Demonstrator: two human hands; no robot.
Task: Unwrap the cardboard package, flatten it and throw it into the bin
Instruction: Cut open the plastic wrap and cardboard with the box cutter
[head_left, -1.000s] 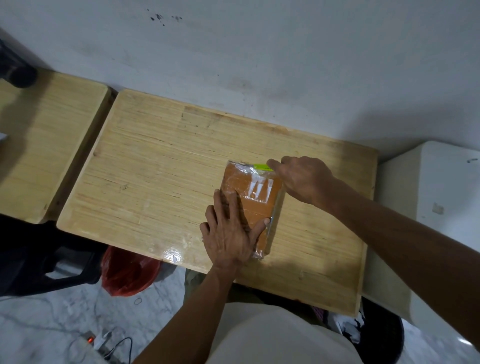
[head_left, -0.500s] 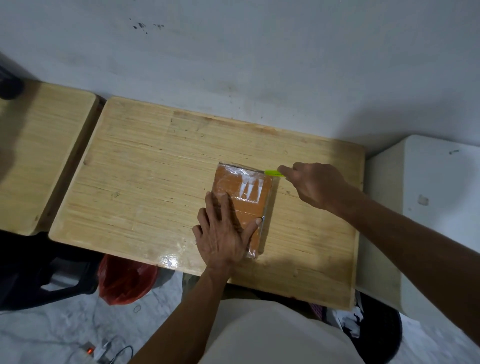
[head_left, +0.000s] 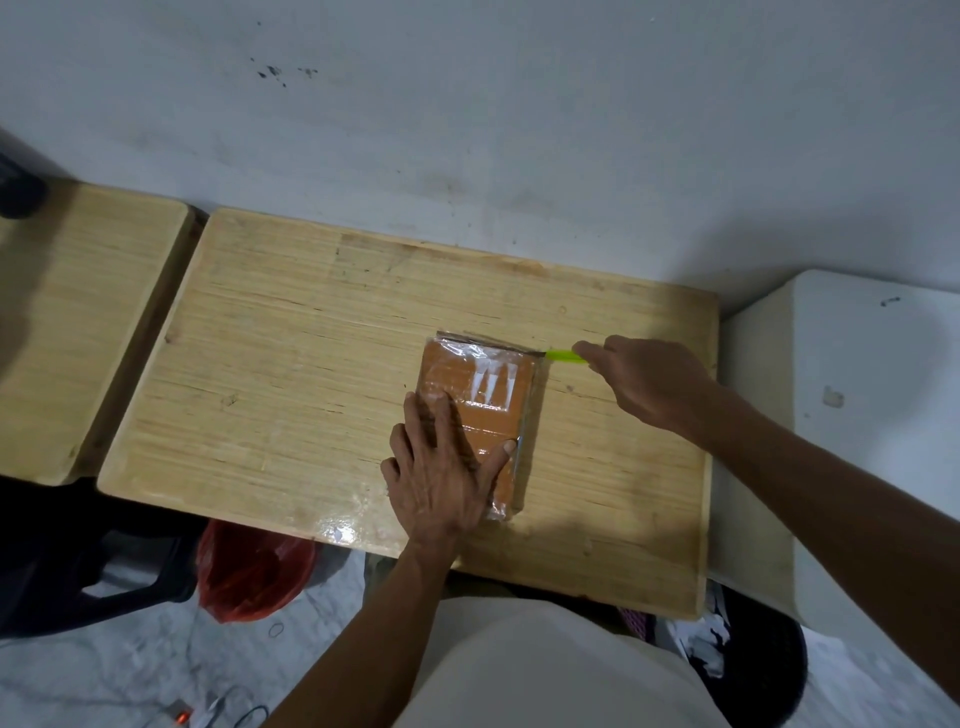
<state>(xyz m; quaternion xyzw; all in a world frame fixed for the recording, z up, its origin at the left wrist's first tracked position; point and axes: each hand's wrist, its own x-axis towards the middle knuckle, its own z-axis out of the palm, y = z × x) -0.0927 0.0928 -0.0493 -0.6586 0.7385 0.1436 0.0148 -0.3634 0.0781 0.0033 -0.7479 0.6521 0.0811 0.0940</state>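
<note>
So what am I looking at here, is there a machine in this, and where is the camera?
No machine: a person works with bare hands, and one wide camera worn on their head looks down. On the pale wooden table lies an orange-brown cardboard package in clear plastic wrap. The left hand lies flat on it. The right hand holds a thin bright green tool at the package's far right corner. What kind of tool it is, I cannot tell.
</note>
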